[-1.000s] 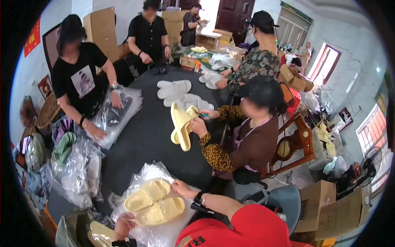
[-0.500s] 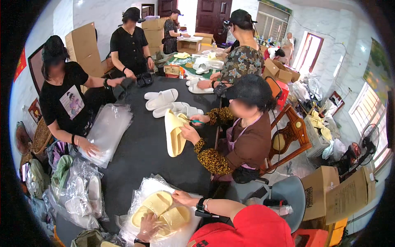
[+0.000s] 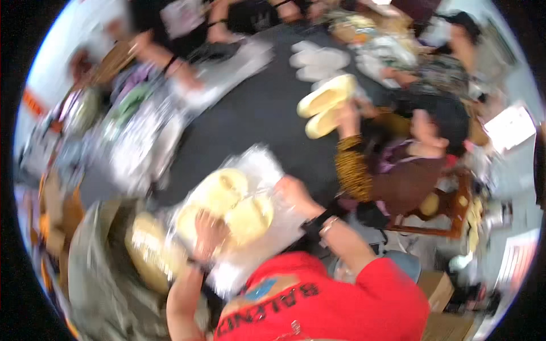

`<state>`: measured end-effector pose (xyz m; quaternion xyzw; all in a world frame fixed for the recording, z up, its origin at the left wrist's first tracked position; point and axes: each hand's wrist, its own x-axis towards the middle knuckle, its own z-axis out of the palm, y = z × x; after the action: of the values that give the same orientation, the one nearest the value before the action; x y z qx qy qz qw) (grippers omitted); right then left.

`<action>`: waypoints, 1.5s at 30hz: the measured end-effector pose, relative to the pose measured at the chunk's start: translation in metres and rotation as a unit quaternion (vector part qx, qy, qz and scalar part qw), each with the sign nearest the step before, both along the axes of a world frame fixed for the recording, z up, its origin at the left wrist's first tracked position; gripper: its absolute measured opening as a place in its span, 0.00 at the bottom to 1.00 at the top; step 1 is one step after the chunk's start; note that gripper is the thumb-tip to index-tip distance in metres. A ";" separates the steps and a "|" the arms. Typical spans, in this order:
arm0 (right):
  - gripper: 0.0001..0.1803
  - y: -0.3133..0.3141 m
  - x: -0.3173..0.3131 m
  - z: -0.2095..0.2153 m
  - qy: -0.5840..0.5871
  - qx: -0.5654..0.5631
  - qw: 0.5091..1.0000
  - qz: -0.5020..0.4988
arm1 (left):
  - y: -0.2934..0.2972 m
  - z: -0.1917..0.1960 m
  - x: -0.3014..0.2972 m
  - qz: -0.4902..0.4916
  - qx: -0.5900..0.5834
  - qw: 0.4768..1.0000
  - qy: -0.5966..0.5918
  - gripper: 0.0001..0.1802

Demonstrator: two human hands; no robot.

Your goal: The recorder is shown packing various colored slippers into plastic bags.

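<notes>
Head: left hand (image 3: 210,234) over yellow slippers (image 3: 224,196)

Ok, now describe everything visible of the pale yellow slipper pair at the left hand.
The pale yellow slippers lie side by side, slanting across clear, crinkled plastic on the black table. Each appears to have a broad strap toward its upper-right end; the material looks smooth and foam-like. The left hand rests over their lower-left ends. Blur hides finer detail, including whether plastic covers them.
</notes>
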<state>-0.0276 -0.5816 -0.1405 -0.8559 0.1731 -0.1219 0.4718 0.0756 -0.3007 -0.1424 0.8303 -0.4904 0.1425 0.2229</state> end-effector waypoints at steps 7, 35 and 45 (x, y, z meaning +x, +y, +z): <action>0.11 -0.014 0.002 -0.028 0.096 0.139 0.985 -0.039 | 0.148 -0.028 -0.044 0.454 -0.080 0.855 0.239 0.08; 0.28 0.028 -0.097 -0.047 0.160 0.377 0.912 0.017 | -0.030 -0.047 -0.044 0.236 0.007 0.951 0.198 0.09; 0.15 -0.016 -0.079 -0.044 0.154 0.168 0.967 0.113 | 0.068 -0.002 0.005 0.369 -0.003 0.923 0.107 0.08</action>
<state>-0.1067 -0.5980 -0.1848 -0.7870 0.1642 0.0960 0.5868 0.0801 -0.2326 -0.1445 0.9622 -0.1215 0.1263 0.2087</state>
